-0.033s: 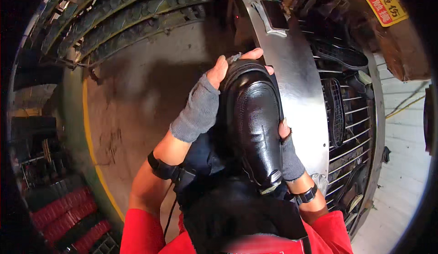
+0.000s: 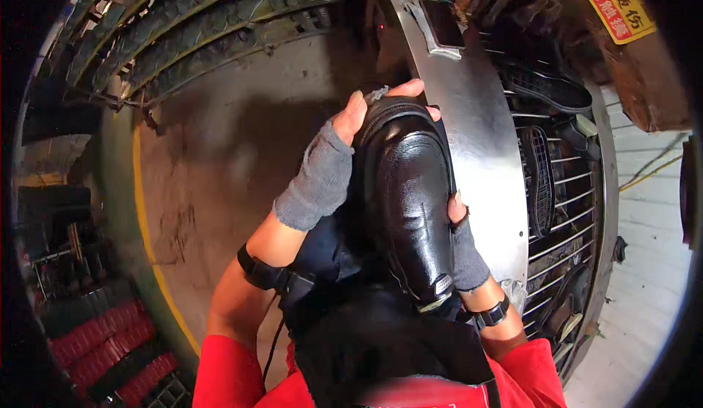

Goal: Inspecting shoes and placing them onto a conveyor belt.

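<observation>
We hold a glossy black leather shoe [image 2: 410, 203] upright in the middle of the frame, toe end up, gripped from both sides. Our left hand [image 2: 322, 173], in a grey fingerless knit glove, wraps over the top end of the shoe, its bare fingers [image 2: 410, 89] curled across the rim and pressed against the leather. Our right hand [image 2: 463, 250], gloved the same way, braces the shoe's right flank lower down; only a fingertip shows there, pressed to the side, and the rest is hidden behind the shoe, so how those fingers lie we cannot tell. Black straps circle both wrists, and a dark apron [image 2: 381, 349] over red sleeves fills the lower middle.

To handle this well, we judge that the grip should stay on the edges and sole side, keeping bare fingertips off the polished upper, which would smudge easily, and that the shoe should be kept steady and close to the body while it is turned.

Just right of the shoe runs a curved, shiny metal panel [image 2: 491, 159], and beyond it a round wire rack [image 2: 564, 210] holding other dark shoes, soles facing out, at least two in plain sight towards the upper right. A yellow sign [image 2: 611, 5] sits in the upper right corner. Red crates [image 2: 110, 342] are stacked at the lower left beside a yellow floor line [image 2: 146, 239].
</observation>
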Demonstrator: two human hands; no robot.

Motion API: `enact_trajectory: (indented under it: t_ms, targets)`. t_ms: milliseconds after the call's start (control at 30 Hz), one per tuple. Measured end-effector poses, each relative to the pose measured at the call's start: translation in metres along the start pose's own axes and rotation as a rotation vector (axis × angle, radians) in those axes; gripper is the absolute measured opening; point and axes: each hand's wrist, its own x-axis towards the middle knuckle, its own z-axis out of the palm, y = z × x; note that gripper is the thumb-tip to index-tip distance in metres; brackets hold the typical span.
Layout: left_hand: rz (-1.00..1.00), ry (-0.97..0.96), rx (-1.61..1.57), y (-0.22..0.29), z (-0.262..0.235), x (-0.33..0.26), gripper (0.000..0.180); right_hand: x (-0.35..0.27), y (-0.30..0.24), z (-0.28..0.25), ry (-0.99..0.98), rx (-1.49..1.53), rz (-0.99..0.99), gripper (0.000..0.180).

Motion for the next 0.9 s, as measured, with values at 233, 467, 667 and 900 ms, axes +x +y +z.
enact_trajectory:
  t_ms: [233, 467, 667, 900]
  targets:
    - [0.064, 0.038, 0.382, 0.021, 0.007, -0.025, 0.102, -0.008, 0.000, 0.010, 0.003, -0.034, -0.002, 0.080]
    - [0.164, 0.213, 0.695, 0.040, 0.022, -0.057, 0.140, -0.006, -0.015, 0.052, 0.012, -0.663, -0.201, 0.065]
    - [0.235, 0.299, 0.280, 0.021, -0.011, -0.080, 0.112, -0.029, -0.047, 0.057, 0.046, -1.018, 0.077, 0.052]
    - [0.064, 0.355, 0.277, 0.007, 0.002, -0.107, 0.113, -0.024, -0.021, 0.032, -0.135, -1.084, -0.728, 0.037]
